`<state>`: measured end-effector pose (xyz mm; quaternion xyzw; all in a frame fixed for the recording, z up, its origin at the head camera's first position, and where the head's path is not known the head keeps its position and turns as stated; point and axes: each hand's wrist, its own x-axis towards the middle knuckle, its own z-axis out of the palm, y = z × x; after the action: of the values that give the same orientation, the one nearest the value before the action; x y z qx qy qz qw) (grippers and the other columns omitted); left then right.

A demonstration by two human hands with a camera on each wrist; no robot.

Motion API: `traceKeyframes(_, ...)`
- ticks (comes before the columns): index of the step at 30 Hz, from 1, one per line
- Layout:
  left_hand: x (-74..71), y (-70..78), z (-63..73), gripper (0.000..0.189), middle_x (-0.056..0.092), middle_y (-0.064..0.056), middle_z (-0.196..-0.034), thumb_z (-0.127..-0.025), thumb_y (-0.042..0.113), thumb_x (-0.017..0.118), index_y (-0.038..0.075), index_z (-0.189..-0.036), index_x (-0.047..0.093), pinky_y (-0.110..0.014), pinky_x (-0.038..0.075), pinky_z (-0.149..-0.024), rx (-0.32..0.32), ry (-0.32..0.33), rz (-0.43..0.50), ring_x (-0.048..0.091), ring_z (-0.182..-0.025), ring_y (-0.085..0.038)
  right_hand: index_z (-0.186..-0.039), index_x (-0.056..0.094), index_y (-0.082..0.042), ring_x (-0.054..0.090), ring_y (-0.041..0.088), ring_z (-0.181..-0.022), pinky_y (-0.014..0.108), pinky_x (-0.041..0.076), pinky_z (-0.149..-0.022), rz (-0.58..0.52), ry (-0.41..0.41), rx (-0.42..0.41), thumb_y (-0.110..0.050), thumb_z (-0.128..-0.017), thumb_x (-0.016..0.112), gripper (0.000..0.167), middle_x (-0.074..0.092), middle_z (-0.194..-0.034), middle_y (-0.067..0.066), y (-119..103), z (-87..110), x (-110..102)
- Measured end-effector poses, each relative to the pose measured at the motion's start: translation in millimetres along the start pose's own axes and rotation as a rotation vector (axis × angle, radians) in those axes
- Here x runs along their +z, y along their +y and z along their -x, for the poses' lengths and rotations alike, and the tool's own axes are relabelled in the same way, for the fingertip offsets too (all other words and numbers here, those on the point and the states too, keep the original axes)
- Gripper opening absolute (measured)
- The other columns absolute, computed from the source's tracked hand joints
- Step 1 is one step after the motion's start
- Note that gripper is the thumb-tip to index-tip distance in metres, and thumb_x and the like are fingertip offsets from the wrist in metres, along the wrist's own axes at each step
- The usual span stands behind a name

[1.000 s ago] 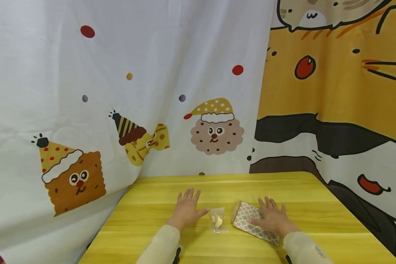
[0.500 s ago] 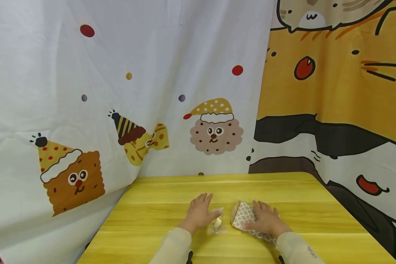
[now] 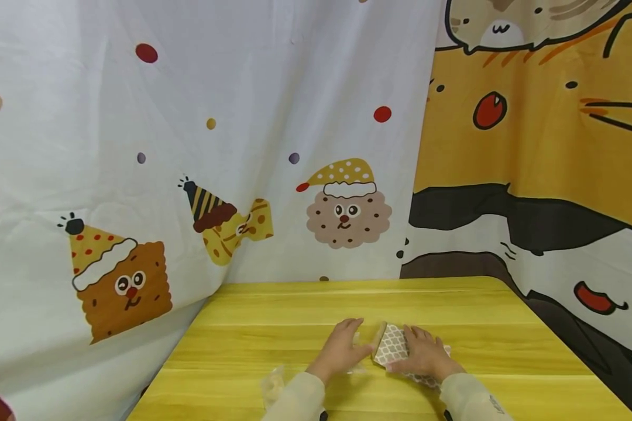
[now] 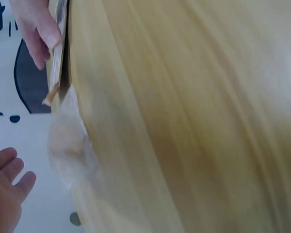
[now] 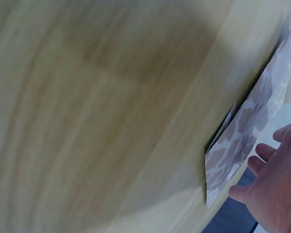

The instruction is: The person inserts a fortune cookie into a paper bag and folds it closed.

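My left hand [image 3: 343,349] hovers over a small clear plastic packet [image 3: 356,369], hiding most of it in the head view. Its thumb reaches toward the folded end of a patterned paper bag [image 3: 391,346]. In the left wrist view the packet [image 4: 70,143] looks crinkled, with something pale inside, and the fingers of my left hand [image 4: 7,187] are spread apart from it. My right hand [image 3: 425,355] spans the bag, thumb on the near side and fingers toward the far side. Seen from the right wrist, the fingers of my right hand [image 5: 276,174] are loosely bent beside the white-and-tan bag [image 5: 247,126].
A second clear packet [image 3: 272,387] with pale contents lies by my left sleeve [image 3: 297,400]. The yellow wood-grain table [image 3: 274,298] ends at a cloth backdrop [image 3: 253,88] printed with cartoon figures.
My left hand has moved right across the packet toward the bag. A second packet now shows beside my left sleeve. My right hand has shifted slightly left over the bag.
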<state>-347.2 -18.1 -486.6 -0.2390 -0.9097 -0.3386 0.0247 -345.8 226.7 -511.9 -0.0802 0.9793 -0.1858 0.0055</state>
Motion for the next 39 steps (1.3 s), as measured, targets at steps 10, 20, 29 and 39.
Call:
traceKeyframes(10,14.7,13.5,1.5,0.068,0.047,-0.003,-0.146,-0.092,0.051,0.066,0.018,-0.147,0.047,-0.05,0.042,-0.104,0.039,-0.024,0.066,0.046,-0.132,-0.027,-0.149,0.034,0.008,0.029,0.055,-0.135,0.077,0.016,-0.102,-0.038,-0.093,-0.023,-0.073,-0.07,0.073,0.12,0.034,-0.148,0.033,9,1.2,1)
traceKeyframes(20,28.5,17.5,4.3,0.059,0.053,-0.001,-0.141,-0.093,0.034,0.071,0.018,-0.146,0.05,-0.047,0.042,-0.105,0.096,-0.033,0.109,0.048,-0.13,-0.025,-0.149,0.033,0.008,0.029,0.055,-0.135,0.075,0.019,-0.104,-0.049,-0.112,-0.096,-0.069,-0.069,0.077,0.119,0.033,-0.148,0.034,13,7.7,-3)
traceKeyframes(29,39.0,16.4,6.7,0.056,0.054,-0.007,-0.14,-0.094,0.031,0.07,0.008,-0.142,0.053,-0.045,0.043,-0.104,0.124,-0.074,0.057,0.05,-0.128,-0.025,-0.149,0.036,0.005,0.032,0.051,-0.135,0.072,0.02,-0.106,-0.058,-0.116,-0.126,-0.064,-0.07,0.08,0.114,0.035,-0.148,0.029,13,10.5,-2)
traceKeyframes(39,34.2,-3.3,5.1,0.018,0.068,0.0,-0.107,-0.096,0.012,0.063,0.007,-0.113,0.068,-0.023,0.05,-0.084,0.26,-0.073,-0.03,0.061,-0.098,-0.009,-0.148,0.039,0.005,0.034,0.049,-0.134,0.068,0.023,-0.108,-0.086,-0.101,-0.171,-0.067,-0.065,0.082,0.117,0.038,-0.148,0.027,10,13.0,2)
